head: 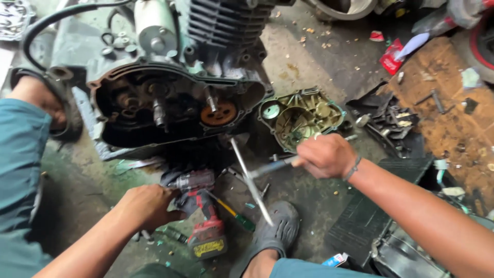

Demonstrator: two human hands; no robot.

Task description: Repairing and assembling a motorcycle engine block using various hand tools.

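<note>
An opened motorcycle engine (170, 103) lies on the concrete floor with its side cover off, showing gears and an orange disc (218, 114). My left hand (149, 206) grips a red and black cordless driver (200, 216) lying on the floor below the engine. My right hand (324, 154) is closed on a long shiny T-shaped wrench (252, 185), whose shaft slants down toward my grey clog (278, 226). The removed engine cover (301, 116) lies inside up just beyond my right hand.
A screwdriver with a yellow and green handle (234, 213) lies beside the driver. My teal-clad leg and sandalled foot (36, 98) rest at the left by the engine. A rusty board (447, 118) with small parts sits at the right, a black ribbed mat (365, 216) below it.
</note>
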